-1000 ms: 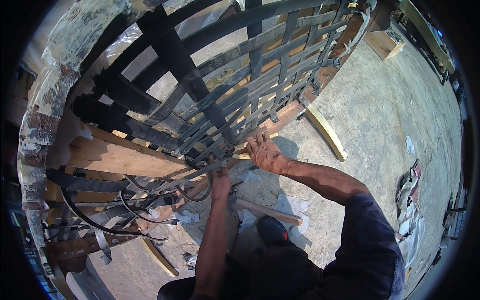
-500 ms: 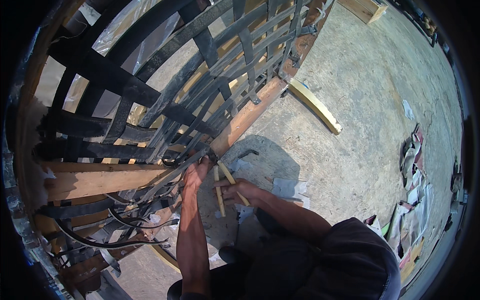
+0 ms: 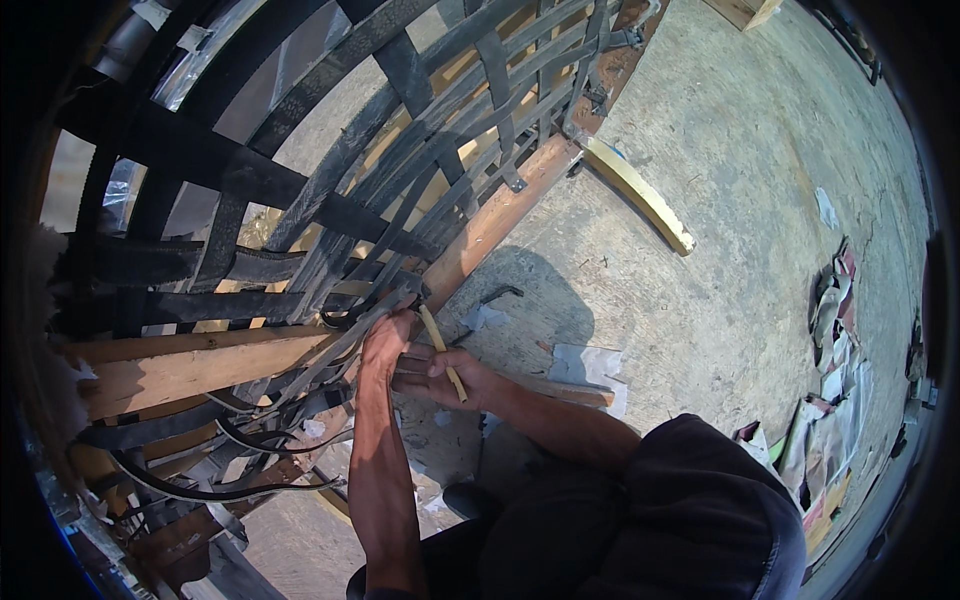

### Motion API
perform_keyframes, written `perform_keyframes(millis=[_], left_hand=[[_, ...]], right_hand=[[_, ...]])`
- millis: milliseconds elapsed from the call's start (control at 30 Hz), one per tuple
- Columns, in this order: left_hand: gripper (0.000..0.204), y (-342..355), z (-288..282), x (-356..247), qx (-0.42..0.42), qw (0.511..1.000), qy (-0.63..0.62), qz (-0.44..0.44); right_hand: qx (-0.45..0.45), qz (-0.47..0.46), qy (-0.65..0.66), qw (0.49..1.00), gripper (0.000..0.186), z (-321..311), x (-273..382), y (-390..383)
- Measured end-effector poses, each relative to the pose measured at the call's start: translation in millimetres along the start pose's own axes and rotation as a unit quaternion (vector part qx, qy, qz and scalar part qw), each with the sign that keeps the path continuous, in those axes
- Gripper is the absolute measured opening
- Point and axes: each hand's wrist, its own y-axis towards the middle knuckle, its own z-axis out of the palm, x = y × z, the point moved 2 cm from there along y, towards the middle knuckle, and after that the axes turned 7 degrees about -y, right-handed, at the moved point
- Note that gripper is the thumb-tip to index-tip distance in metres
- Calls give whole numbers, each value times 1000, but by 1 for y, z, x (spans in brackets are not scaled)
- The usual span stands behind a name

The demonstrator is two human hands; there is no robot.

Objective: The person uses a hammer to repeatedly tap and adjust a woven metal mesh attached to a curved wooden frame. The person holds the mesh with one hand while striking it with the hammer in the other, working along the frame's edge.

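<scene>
My left hand (image 3: pixel 385 335) is closed at the joint of black webbing straps (image 3: pixel 262 185) and the wooden rail (image 3: pixel 478 232); what its fingertips hold is hard to make out. Just below and right, my right hand (image 3: pixel 452 380) grips a pale yellow stick-like handle (image 3: pixel 435 330), whose upper end reaches the joint beside my left fingers. The webbing is woven across a worn wooden frame with a crossbeam (image 3: pixel 175 370) at left. Loose dark strap ends (image 3: pixel 200 485) curl below it.
A curved yellow wooden leg (image 3: pixel 640 195) juts from the frame over the concrete floor (image 3: pixel 720 300). Torn fabric scraps (image 3: pixel 830 370) lie at right, pale paper pieces (image 3: pixel 590 365) and a wood strip (image 3: pixel 580 393) below the rail. A wooden box (image 3: pixel 740 12) stands at the back.
My right hand has dropped from the rail to beside my left wrist, holding the yellow handle; two sticks showed half a second ago, one shows now. The view has shifted, so the frame appears higher.
</scene>
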Motion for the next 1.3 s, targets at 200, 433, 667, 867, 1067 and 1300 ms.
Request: perform_keyframes(millis=[200, 433, 667, 867, 1067, 1300], left_hand=[[55, 3, 7, -8, 2, 995, -100, 2], [62, 5, 7, 4, -4, 996, -46, 81], [38, 7, 1, 8, 32, 991, -115, -66], [39, -16, 13, -8, -75, 985, -69, 141], [43, -59, 52, 4, -85, 967, -239, -27], [76, -54, 83, 30, -41, 884, -443, -144]], right_hand=[[-13, -51, 12, 999, 70, -1, -7, 10], [-208, -67, -18, 976, 34, 0, -27, 27], [-201, -25, -18, 979, 26, 9, 7, 12], [-233, 99, -70, 965, 10, 18, 46, -7], [-338, 200, -326, 859, 11, 25, 79, -5], [-409, 100, -650, 633, 36, 1, 29, 7]])
